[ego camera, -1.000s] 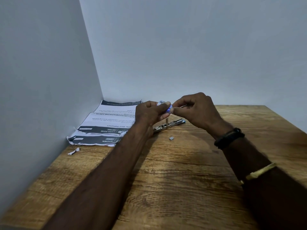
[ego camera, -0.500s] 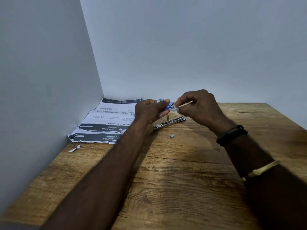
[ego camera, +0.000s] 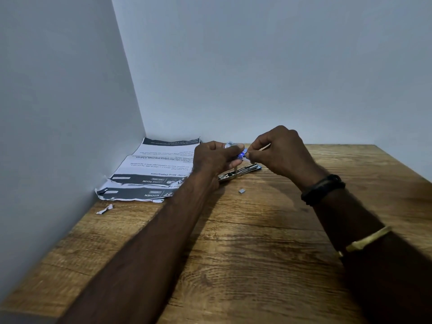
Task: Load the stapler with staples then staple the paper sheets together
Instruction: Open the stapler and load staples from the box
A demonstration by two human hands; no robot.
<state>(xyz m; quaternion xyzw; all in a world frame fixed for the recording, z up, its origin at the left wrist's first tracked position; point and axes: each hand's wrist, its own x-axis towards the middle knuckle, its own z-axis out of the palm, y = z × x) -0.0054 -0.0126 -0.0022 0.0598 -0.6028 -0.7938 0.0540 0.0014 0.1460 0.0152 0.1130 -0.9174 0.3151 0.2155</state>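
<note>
Closest to me, at the bottom of the frame, two bare forearms reach forward over the wooden worktop (ego camera: 233,265). The one at lower right wears a gold bangle (ego camera: 367,238) and, further up the wrist, a black wristband (ego camera: 322,188).

Just past mid-frame a small grey block of staples (ego camera: 241,191) lies loose on the wood, apart from everything else. Just beyond it is the stapler (ego camera: 245,170), flat on the worktop and swung open, with its metal channel showing. It looks stiff and weighty enough to stay put if the base is pressed down while it is being filled.

Both hands are held just above the stapler. The left hand (ego camera: 214,157) has its fingers curled round a small blue-and-white packet (ego camera: 242,155), which I take to be the staple box. The right hand (ego camera: 282,148) pinches at the packet's near end with fingertips and thumb, perhaps to draw something out. What is inside is too small to make out.

A strip of staples should be very light and brittle, and it snaps into short pieces if bent. I'd hold it by its long sides and keep it straight. The thin box would crush under a hard squeeze.

Further left, against the side wall, the paper sheets (ego camera: 149,169) lie overlapped, limp and ragged at the near edge. A torn scrap (ego camera: 105,209) sits in front of them. Beyond everything, plain grey walls (ego camera: 257,66) fill the upper frame.
</note>
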